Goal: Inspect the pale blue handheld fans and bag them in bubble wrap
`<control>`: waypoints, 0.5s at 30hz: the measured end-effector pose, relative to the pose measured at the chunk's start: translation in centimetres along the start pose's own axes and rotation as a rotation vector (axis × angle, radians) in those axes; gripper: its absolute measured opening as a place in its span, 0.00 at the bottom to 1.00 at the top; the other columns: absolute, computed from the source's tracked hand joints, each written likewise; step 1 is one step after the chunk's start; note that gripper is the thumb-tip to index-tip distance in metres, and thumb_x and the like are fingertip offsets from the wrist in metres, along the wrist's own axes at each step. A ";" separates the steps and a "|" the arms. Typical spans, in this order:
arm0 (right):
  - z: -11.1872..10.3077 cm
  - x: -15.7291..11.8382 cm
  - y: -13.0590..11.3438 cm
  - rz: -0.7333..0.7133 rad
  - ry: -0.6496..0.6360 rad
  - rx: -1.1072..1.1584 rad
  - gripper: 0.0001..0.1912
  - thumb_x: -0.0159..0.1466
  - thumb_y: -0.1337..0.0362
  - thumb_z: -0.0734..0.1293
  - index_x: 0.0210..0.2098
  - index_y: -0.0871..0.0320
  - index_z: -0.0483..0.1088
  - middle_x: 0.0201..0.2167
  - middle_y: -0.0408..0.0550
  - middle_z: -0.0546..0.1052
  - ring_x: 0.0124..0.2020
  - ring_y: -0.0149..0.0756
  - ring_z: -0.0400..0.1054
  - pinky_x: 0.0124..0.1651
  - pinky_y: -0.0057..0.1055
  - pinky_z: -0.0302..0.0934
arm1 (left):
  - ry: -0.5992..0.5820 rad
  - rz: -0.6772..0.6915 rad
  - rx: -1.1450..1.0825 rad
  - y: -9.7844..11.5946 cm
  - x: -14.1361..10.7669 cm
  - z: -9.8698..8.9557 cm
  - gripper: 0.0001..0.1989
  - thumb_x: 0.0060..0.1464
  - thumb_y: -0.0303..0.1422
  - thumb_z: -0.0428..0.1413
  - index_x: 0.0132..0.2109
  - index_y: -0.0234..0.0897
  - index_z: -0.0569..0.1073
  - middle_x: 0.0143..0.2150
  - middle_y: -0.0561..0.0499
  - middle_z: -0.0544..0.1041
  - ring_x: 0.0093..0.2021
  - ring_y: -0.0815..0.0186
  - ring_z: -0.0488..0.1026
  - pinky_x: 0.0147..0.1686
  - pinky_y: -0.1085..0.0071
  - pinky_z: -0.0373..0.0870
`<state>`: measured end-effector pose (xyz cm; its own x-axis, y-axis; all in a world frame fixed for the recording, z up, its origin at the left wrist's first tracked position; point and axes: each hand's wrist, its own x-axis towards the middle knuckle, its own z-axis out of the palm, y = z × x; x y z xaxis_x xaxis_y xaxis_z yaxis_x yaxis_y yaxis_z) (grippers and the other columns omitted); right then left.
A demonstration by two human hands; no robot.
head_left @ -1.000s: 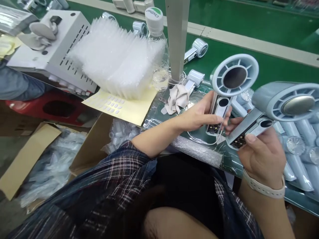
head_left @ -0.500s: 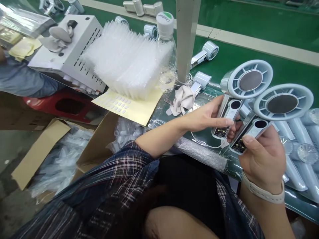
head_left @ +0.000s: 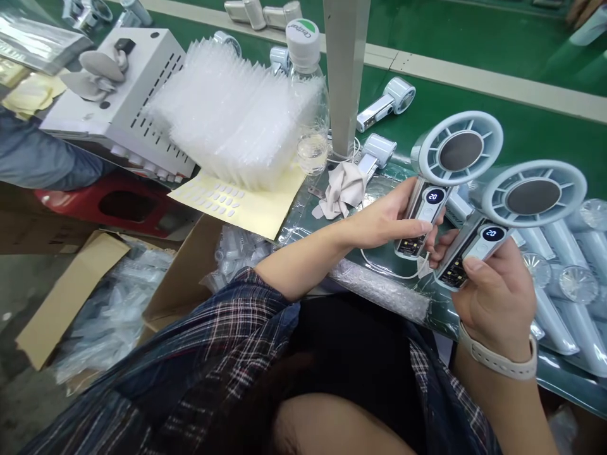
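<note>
My left hand (head_left: 393, 215) is closed round the handle of a light-blue handheld fan (head_left: 459, 151), its thumb on the front below the small display. The other handheld fan (head_left: 533, 193) is in my right hand (head_left: 497, 291), thumb likewise on the handle's front. Both fans stand side by side, tilted, grille rings up and facing me. Each round display shows a lit "20". A white cable (head_left: 393, 273) runs over the mat below my left hand. Just left of it lies a crumpled grey cloth (head_left: 342, 188), touching a further fan (head_left: 377, 151).
Several bagged fans (head_left: 564, 284) lie at the right. A bundle of clear plastic sleeves (head_left: 232, 117), a plastic bottle (head_left: 303, 47) and a yellow sheet (head_left: 265, 212) sit left of a metal post (head_left: 345, 76). Below is an open carton (head_left: 180, 278). Another person's sleeve (head_left: 42, 151) shows at far left.
Both fan displays were dark and are now lit with "20". The two fans have shifted slightly left in the view, still held in my hands. A hand has appeared at the top right.
</note>
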<state>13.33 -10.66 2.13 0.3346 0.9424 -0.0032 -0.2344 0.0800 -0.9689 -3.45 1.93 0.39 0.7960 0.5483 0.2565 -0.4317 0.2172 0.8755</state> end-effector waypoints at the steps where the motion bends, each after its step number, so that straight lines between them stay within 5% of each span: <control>1: 0.1 0.1 0.1 0.009 0.009 -0.002 0.19 0.57 0.59 0.80 0.46 0.53 0.78 0.40 0.47 0.83 0.34 0.39 0.78 0.36 0.35 0.76 | 0.014 -0.020 -0.002 -0.1 0.1 0.0 0.31 0.54 0.50 0.72 0.52 0.44 0.63 0.41 0.52 0.76 0.39 0.61 0.79 0.44 0.58 0.81; 6: 0.7 0.2 0.4 0.035 0.018 -0.032 0.19 0.58 0.52 0.78 0.44 0.54 0.77 0.35 0.47 0.80 0.29 0.39 0.73 0.28 0.34 0.70 | 0.166 -0.088 -0.059 0.4 0.1 0.3 0.31 0.56 0.56 0.68 0.53 0.44 0.63 0.37 0.55 0.74 0.34 0.64 0.75 0.38 0.62 0.77; 15: 1.5 0.6 0.2 0.009 0.038 -0.059 0.18 0.57 0.54 0.77 0.44 0.53 0.77 0.34 0.46 0.79 0.29 0.39 0.72 0.28 0.35 0.69 | 0.085 -0.018 0.102 -0.4 0.6 -0.7 0.36 0.57 0.55 0.69 0.59 0.45 0.61 0.40 0.53 0.76 0.39 0.60 0.79 0.46 0.57 0.78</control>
<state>12.13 -9.64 2.33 0.3671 0.9300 -0.0204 -0.1840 0.0512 -0.9816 -3.08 2.75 -0.06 0.7626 0.6124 0.2083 -0.3686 0.1469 0.9179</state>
